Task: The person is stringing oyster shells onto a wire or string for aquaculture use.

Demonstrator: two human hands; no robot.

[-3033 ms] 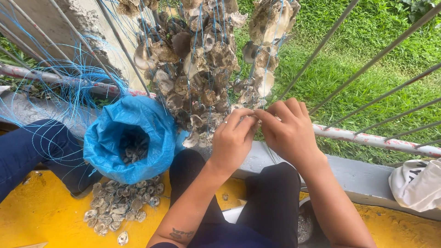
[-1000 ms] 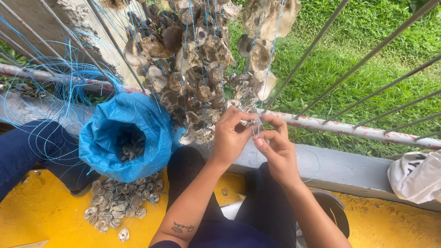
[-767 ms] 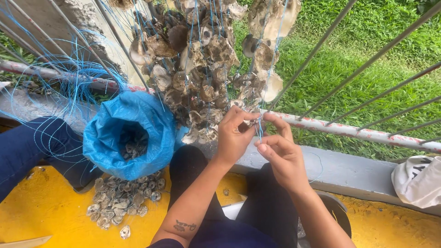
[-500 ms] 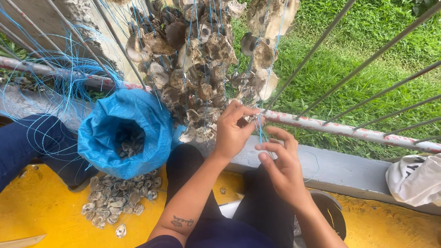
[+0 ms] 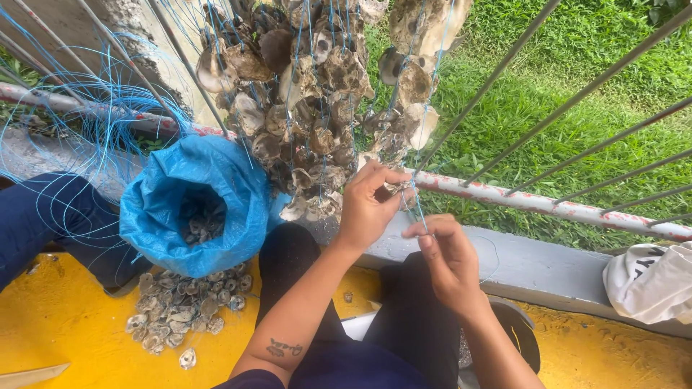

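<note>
Many strung oyster shells (image 5: 303,108) hang from the railing (image 5: 548,205), their tops cut off. Below, the left hand (image 5: 367,205) pinches a thin blue line (image 5: 417,209); the right hand (image 5: 447,256) pinches it lower. The knot is hard to see.

The shell strings (image 5: 310,108) run off the top edge. The bag (image 5: 194,205) hides most of its shells. The white bag (image 5: 652,281) is cut at right; the blue line (image 5: 418,209) between the fingers is too thin to trace.
</note>
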